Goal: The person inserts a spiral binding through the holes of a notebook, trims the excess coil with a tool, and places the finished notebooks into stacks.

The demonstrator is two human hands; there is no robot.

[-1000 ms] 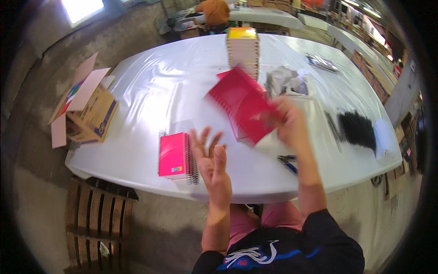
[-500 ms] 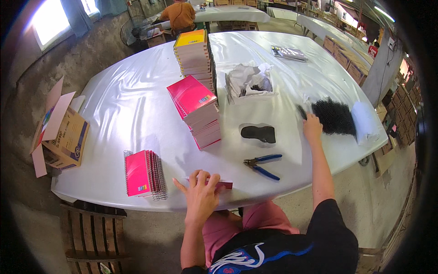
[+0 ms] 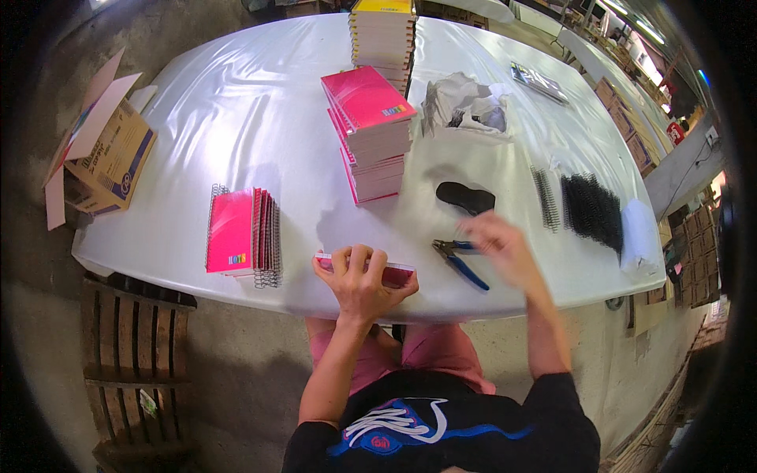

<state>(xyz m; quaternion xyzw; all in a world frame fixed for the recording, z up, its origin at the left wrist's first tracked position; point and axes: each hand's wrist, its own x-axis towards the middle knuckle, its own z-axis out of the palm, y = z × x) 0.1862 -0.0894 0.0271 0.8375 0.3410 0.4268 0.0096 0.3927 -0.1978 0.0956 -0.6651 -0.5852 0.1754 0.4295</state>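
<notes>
Near the table's front edge, my left hand (image 3: 361,277) is closed around a pink-covered notebook (image 3: 400,276), which stands on its edge with its pages partly in sight. My right hand (image 3: 501,248), smeared by motion, passes above the blue-handled cutting pliers (image 3: 461,264). Whether its fingers hold anything is too blurred to make out. Just beyond them lies a flat black piece (image 3: 465,195). Farther right are a row of black wire coils (image 3: 546,199) and a denser pile of black coils (image 3: 591,209).
Pink spiral notebooks (image 3: 231,231) form a small stack at left. A tall pink stack (image 3: 378,150) stands mid-table, before yellow-covered notebooks (image 3: 382,39). An open carton (image 3: 114,162) is at far left. Crumpled white wrapping (image 3: 467,110), a packet (image 3: 539,81) and a white roll (image 3: 639,240) lie rightward.
My right hand has come back left from the black coils to above the pliers. My left hand has closed more firmly over the notebook. The whole view has shifted.
</notes>
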